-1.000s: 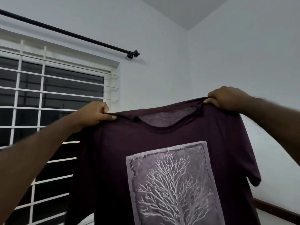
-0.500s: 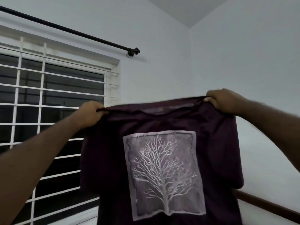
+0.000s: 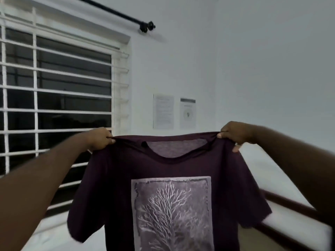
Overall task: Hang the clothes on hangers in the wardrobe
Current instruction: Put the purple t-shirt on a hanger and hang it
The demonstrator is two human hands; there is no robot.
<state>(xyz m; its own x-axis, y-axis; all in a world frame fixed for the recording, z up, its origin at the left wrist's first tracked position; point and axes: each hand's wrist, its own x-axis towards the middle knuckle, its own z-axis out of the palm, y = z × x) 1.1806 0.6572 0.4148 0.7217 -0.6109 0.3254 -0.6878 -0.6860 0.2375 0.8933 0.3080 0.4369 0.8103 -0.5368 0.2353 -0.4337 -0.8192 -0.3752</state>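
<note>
I pinch the T-shirt [image 3: 163, 187] at its 2 shoulders, left hand [image 3: 100, 139] left of centre and right hand [image 3: 233, 134] right of centre, fingers clamped on cloth, spreading it flat in the lower middle so a hanger could likely slip in.

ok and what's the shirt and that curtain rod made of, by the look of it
T-shirt: thin soft knit, probably cotton or a blend, matte maroon; it sags and creases limply. Its tree print: flat pale ink, likely screen-printed. Curtain rod: likely metal, black, slight sheen on the knob; could be painted wood.
</note>
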